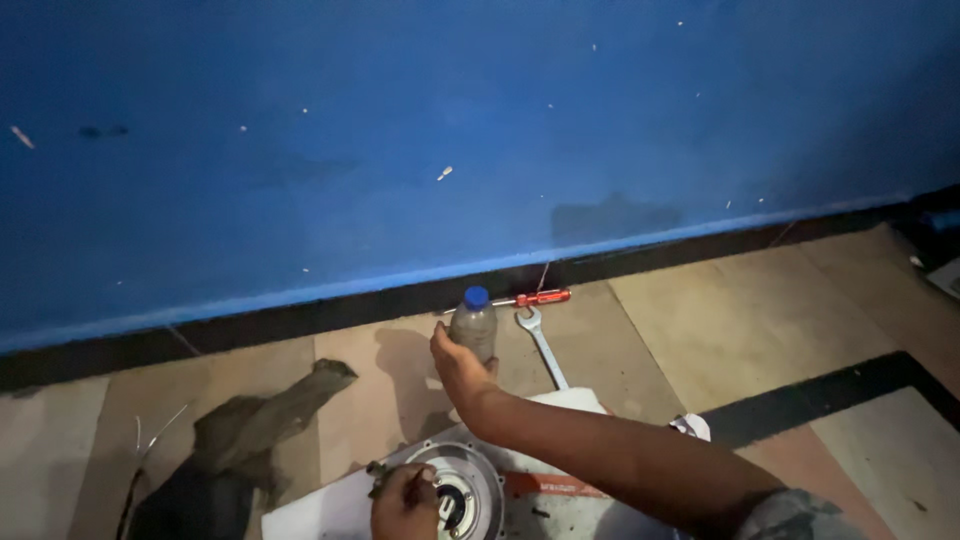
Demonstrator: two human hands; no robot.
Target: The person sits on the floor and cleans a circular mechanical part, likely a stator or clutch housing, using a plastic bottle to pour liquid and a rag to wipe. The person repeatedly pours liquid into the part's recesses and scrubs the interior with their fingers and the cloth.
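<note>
My right hand (pixel 462 372) reaches forward and is wrapped around a small plastic bottle (pixel 475 325) with a blue cap and murky grey contents, which stands on the tiled floor near the wall. My left hand (pixel 403 508) is at the bottom of the view, fingers closed on a thin dark tool pressed against a round silver metal cover (pixel 470 472) with a central hole. The cover lies on a white sheet (pixel 320 510).
A silver open-ended wrench (pixel 542 345) and a red-handled screwdriver (pixel 535 298) lie on the floor just right of the bottle. A dark crumpled rag (pixel 250 425) lies to the left. A blue wall (pixel 480 130) with a black skirting rises behind.
</note>
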